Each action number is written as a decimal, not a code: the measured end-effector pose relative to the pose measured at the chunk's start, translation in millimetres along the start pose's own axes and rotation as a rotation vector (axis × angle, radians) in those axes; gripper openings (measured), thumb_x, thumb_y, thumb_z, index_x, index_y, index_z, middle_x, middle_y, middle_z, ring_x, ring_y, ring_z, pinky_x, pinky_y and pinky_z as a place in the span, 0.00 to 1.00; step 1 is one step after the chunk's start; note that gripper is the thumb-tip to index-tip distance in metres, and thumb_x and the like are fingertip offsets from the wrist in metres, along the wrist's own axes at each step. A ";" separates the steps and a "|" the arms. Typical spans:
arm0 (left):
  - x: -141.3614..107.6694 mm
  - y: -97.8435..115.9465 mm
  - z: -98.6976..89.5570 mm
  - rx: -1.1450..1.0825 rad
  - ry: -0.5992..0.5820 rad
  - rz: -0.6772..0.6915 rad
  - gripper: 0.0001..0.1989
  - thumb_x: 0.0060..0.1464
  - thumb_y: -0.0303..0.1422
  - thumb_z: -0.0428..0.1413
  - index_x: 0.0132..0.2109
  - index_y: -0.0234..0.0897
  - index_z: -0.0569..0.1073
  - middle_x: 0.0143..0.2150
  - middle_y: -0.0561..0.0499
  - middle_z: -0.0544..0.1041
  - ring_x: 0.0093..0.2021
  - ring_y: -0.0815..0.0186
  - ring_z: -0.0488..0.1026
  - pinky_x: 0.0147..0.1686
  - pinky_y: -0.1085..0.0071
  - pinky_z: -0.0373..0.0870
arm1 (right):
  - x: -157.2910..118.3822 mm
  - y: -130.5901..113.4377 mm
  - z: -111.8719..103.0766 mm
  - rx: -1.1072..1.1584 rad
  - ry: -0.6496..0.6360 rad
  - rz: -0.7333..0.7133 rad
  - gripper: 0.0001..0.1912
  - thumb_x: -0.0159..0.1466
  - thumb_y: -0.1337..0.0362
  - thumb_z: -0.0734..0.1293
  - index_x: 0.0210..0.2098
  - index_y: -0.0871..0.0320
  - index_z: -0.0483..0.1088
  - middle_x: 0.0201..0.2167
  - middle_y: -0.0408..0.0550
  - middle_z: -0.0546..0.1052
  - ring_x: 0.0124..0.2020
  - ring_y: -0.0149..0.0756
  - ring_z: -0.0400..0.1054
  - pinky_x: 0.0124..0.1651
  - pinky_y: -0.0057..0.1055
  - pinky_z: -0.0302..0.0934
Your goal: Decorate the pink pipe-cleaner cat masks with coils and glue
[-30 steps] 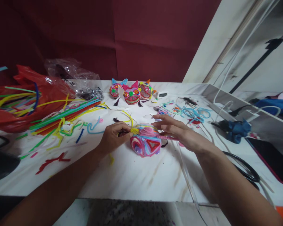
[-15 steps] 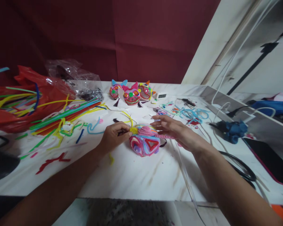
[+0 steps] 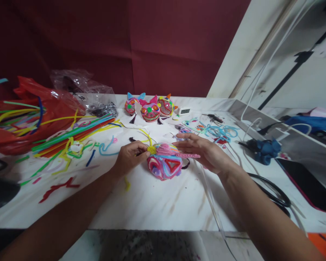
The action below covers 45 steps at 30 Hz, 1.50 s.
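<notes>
Maroon backdrop (image 3: 179,43) at the rear, white marble-look table (image 3: 152,210) in front, loose stems and scraps on both sides. Pink-and-blue ornament (image 3: 164,168) sits on the table between the two hands, toward the near side. Left hand (image 3: 130,156): thumb and index look pinched on the yellow coil (image 3: 151,149) at the ornament's upper left; a yellow stem (image 3: 147,135) runs up and back from it. Right hand (image 3: 203,154): fingers open, gripping nothing, by the ornament's upper right. Can't tell if the tips touch it. Pink strip (image 3: 190,155) sticks out toward that palm.

Step in hand reads as setting the coil. My take: pinch the coil by its edge, flat, so the turns don't spring apart. Brace the ornament lightly with the right fingers, as it looks round-bottomed and likely to roll. Steer clear of the pink strip; it'd bend easily. Keep the yellow stem slack, since a tug could unwind the coil. Press straight in, no twisting. Whether it's glued, can't tell.
</notes>
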<state>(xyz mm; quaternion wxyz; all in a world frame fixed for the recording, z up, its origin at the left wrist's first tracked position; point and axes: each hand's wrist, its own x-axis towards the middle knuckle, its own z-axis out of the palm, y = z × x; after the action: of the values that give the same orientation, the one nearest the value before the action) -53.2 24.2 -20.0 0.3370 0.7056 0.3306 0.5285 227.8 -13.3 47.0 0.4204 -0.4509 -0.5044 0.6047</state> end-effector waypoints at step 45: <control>-1.3 8.0 5.9 -0.102 0.039 -0.216 0.13 0.46 0.42 0.71 0.28 0.39 0.78 0.25 0.53 0.78 0.25 0.68 0.71 0.27 0.71 0.72 | 11.3 29.1 -7.6 -0.135 -0.065 -0.163 0.27 0.51 0.65 0.82 0.51 0.50 0.80 0.54 0.52 0.87 0.56 0.50 0.82 0.53 0.44 0.79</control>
<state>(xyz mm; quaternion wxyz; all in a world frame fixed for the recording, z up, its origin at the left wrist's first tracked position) -46.9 17.9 -15.4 0.4210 0.6375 0.3836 0.5188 230.9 -4.7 16.2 0.4202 -0.4158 -0.5921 0.5476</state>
